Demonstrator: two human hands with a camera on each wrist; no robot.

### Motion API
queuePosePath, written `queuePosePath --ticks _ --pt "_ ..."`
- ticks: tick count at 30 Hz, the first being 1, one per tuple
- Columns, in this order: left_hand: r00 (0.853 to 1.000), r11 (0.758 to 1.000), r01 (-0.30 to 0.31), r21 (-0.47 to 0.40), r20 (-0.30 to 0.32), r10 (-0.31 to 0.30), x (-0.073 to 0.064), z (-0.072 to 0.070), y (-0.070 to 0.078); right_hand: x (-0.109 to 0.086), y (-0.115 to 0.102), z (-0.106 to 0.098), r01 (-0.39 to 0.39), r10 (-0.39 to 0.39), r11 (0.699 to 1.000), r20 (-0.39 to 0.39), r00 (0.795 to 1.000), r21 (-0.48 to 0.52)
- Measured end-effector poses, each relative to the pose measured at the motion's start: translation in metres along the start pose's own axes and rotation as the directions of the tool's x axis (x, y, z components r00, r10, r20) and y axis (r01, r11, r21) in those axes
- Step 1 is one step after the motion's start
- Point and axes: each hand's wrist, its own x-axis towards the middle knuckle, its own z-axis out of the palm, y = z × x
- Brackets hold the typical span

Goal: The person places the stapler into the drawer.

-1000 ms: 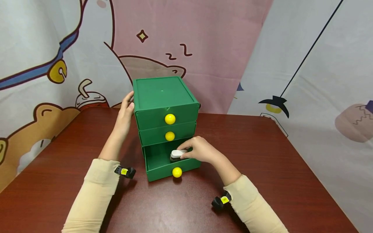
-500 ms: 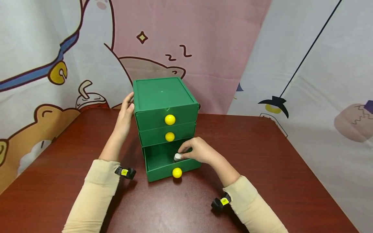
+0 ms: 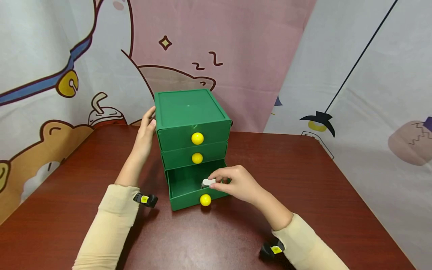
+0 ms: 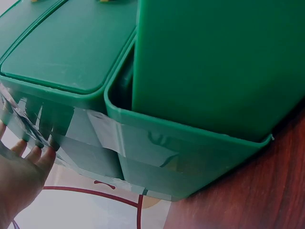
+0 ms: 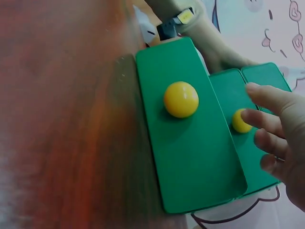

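Observation:
A green three-drawer box (image 3: 187, 107) stands on the table with its bottom drawer (image 3: 183, 183) pulled out. Inside that drawer, at its right side, lies a small white-topped object (image 3: 208, 182) with a darker underside. My right hand (image 3: 239, 183) reaches over the drawer's right edge, thumb and fingertips right at the white object. In the right wrist view, the fingers of the right hand (image 5: 281, 124) are spread loosely, and the drawer front hides the object. My left hand (image 3: 145, 135) rests its straight fingers against the box's left side, over clear tape in the left wrist view.
Yellow round knobs mark the drawer fronts, the lowest knob (image 3: 205, 200) nearest me. The upper two drawers are pushed in. The reddish-brown table (image 3: 303, 187) reaches back to a printed cloth (image 3: 256, 56) with cartoon figures. A black wrist camera (image 3: 145, 199) sits at the left cuff.
The white-topped object first shifted right within the drawer, its end turning toward me. My right hand has since drawn back slightly toward the lower right, with more space around the object. The left hand stayed put.

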Motion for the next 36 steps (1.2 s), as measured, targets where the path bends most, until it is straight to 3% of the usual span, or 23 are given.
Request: queuePosePath --ticks 3,7,13,18,27,36 --pt "1.000 1.000 0.002 0.001 0.000 -0.002 -0.003 0.003 0.009 -0.004 -0.005 0.002 -0.006 0.008 1.000 0.108 0.994 -0.020" --pt "1.000 1.000 0.004 -0.008 0.002 -0.004 -0.006 0.006 0.020 -0.007 -0.006 0.008 -0.057 0.070 0.996 0.247 0.966 -0.062" --pt "1.000 1.000 0.003 -0.021 0.010 -0.003 -0.007 0.008 0.023 -0.009 -0.001 0.018 -0.135 0.151 0.988 0.323 0.934 -0.071" --pt "1.000 1.000 0.000 0.000 0.000 0.000 -0.005 0.008 0.022 -0.009 0.000 0.024 -0.178 0.174 0.984 0.297 0.939 -0.015" --pt "1.000 1.000 0.010 0.009 -0.008 -0.010 -0.007 0.007 0.021 -0.002 0.005 0.026 -0.135 0.125 0.990 0.165 0.978 0.048" --pt "1.000 1.000 0.010 0.008 -0.010 -0.010 -0.008 0.007 0.022 0.013 0.017 0.028 -0.214 0.208 0.976 0.102 0.973 0.049"
